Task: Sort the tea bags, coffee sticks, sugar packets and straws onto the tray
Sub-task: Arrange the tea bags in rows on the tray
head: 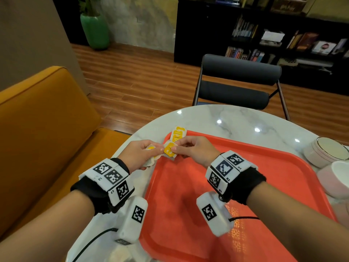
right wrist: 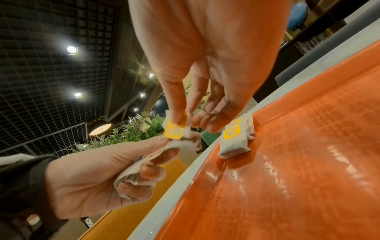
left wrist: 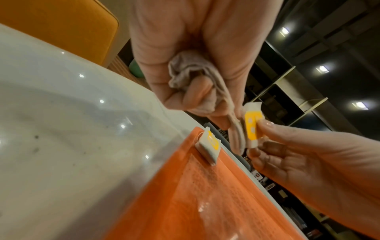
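Over the far left corner of the orange tray (head: 245,176), my left hand (head: 157,151) grips a bunch of white tea bags (left wrist: 190,76) in its curled fingers. My right hand (head: 176,146) pinches the yellow-labelled tea bag (head: 168,150) that sticks out of that bunch, between thumb and forefinger (right wrist: 174,113). The yellow label (left wrist: 252,127) faces the left wrist camera. More yellow-labelled tea bags (head: 178,134) lie in a small pile in the tray's far left corner (right wrist: 232,139), just beyond both hands. I see no coffee sticks, sugar packets or straws.
The tray lies on a round white marble table (head: 226,118). Two pale pink round containers (head: 327,151) (head: 338,178) stand at the table's right edge. A grey chair (head: 238,82) is behind the table, an orange sofa (head: 37,129) to the left.
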